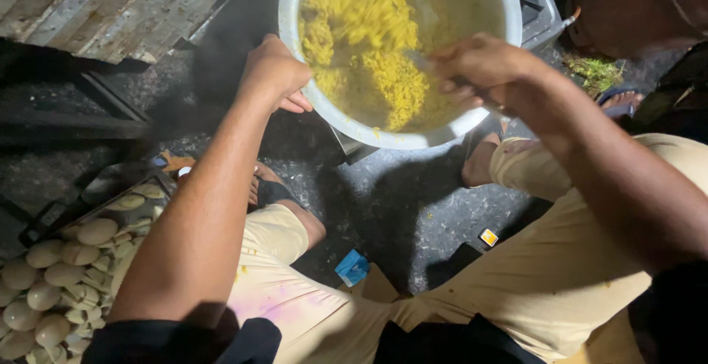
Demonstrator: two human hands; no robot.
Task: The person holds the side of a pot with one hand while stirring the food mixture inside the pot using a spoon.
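Where spoon stirs, yellow rice (376, 47)

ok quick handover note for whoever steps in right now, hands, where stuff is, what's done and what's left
Left hand: closed on the near-left rim of the big metal pot, steadying it.
Right hand: wrapped around the handle of a utensil whose working end is in the food; its shape is blurred.
Pot: on the dark floor, between the person's feet. It holds yellow rice, heaped on the left, with the bare pot bottom showing on the right.
Done: the rice looks evenly yellow.
Left: probably more stirring; how much cannot be told.
Nearby: pale round dough balls at lower left, untouched.
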